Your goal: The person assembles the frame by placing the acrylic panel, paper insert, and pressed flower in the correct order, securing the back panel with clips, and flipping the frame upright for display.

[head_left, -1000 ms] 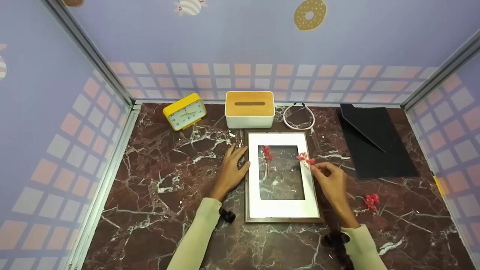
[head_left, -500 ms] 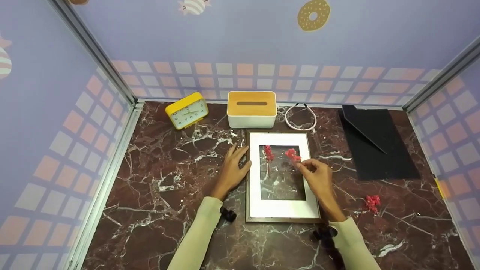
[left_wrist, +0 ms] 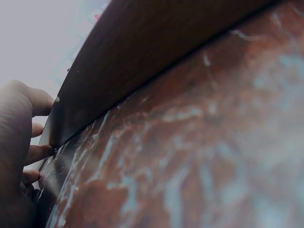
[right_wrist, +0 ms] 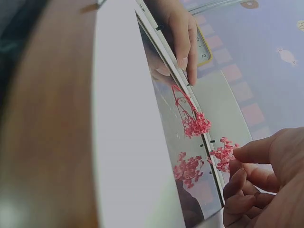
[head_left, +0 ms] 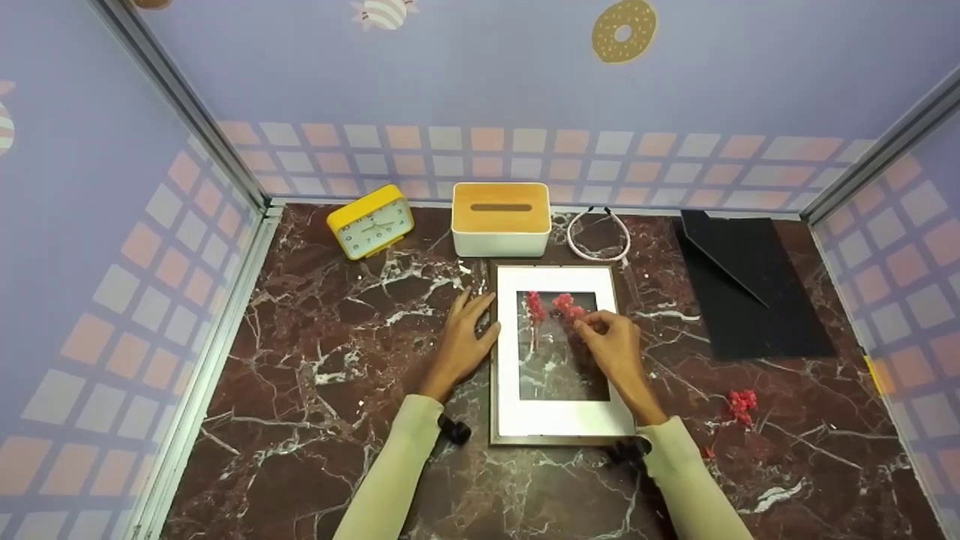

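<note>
The person's right hand (head_left: 615,349) is pinching a pink sprig (head_left: 566,304) between thumb and fingertips, holding it over the upper part of the picture frame's (head_left: 562,440) window. A second sprig (head_left: 534,309) is lying at the window's upper left. The left hand (head_left: 461,341) is resting against the frame's left edge, its fingers extending and slightly parting. With the two flower heads sitting so near each other, a sideways nudge could be shifting or tangling the second sprig. Too hard a pinch could be crumbling the brittle-looking tufts onto the frame. Uneven pushing by the left hand could be sliding the frame, knocking the placement askew. A third sprig (head_left: 742,405) is lying right of the frame, where the right sleeve (head_left: 694,476) could be catching it on a careless swing.
</note>
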Available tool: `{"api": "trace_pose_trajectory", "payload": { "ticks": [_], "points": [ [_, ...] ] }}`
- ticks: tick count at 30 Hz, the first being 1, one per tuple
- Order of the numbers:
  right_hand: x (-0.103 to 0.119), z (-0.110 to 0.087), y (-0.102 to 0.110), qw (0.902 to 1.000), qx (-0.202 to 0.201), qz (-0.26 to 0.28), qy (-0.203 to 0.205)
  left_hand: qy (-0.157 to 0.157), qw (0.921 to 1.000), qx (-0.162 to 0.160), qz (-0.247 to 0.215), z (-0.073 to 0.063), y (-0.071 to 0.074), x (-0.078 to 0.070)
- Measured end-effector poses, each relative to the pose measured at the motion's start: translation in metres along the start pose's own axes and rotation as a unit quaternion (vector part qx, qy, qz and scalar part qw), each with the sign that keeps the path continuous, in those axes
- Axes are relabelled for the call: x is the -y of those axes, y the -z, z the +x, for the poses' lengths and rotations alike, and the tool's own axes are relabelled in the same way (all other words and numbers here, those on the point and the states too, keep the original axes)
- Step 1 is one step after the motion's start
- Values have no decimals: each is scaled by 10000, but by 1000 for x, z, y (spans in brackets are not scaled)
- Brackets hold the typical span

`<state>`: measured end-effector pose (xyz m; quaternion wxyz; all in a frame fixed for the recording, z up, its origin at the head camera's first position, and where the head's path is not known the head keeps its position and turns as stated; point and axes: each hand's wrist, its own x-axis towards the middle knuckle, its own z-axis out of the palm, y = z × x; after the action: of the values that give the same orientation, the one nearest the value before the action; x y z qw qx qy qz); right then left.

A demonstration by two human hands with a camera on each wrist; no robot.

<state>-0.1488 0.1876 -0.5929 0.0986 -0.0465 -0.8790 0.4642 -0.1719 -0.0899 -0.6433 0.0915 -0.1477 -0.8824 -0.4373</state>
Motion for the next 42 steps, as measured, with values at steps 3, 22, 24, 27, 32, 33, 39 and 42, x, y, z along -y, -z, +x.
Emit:
{"api": "trace_pose_trajectory", "payload": {
  "ticks": [3,22,24,27,32,33,39,42],
  "points": [
    [1,2,-3,10000,-25,13,-30,-26,10000,-4,-12,1,0,-1],
    [-3,-10,-8,9986,155,277,-430,76,9999,87,-28,-5,-2,2],
    [-2,-12,-4,9983,156,312,-465,52,9999,67,-77,-6,-2,2],
    [-2,-14,4,9981,82,400,-470,43,9999,45,-102,-6,-2,2],
    [-6,-16,20,9973,-100,640,-345,103,9999,86,-68,-4,-1,1],
    [-7,-17,23,9972,-128,672,-317,105,9999,94,-70,-4,-1,1],
    [-18,-23,44,9945,-370,933,-296,80,9999,98,-74,-2,0,1],
    [-24,-27,55,9925,-482,1084,-308,93,9999,96,-43,-1,0,2]
  ]
}}
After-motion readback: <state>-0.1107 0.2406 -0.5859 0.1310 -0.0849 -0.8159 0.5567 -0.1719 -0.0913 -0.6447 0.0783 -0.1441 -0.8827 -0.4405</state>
